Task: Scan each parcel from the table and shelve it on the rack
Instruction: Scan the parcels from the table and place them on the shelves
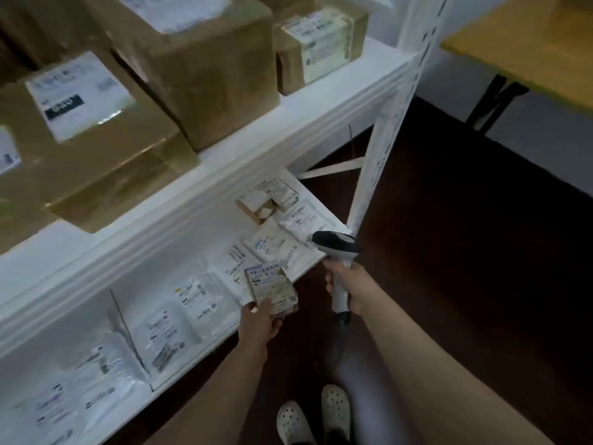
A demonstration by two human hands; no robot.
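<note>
- The left hand [261,322] is holding a small labelled parcel [272,289] at the near edge of the rack's lower shelf [221,332]. Its fingers are pinching the parcel's near end, with the thumb lying on the label face.
- The parcel is extending away from those fingers toward the far side. Its long axis is running roughly near to far, and its label is facing up.
- The far end of the parcel is overlapping the shelf edge while the near end is hanging out over the dark floor. The blur makes it hard to say whether it is already resting on the shelf or just above it.
- The right hand [349,289] is gripping the barcode scanner [337,248], with its fingers wrapped round the handle. The scanner head is sitting just right of the parcel, beside the rack upright [378,155].
- The left hand is nearer the shelf, so the placing move probably belongs to it: a short push away and slightly left.
- White poly mailers [189,303] are lying flat just left of the parcel, and small boxes [256,203] are sitting farther along to the right.
- The yellow-topped table [529,43] is standing well apart at far right.
</note>
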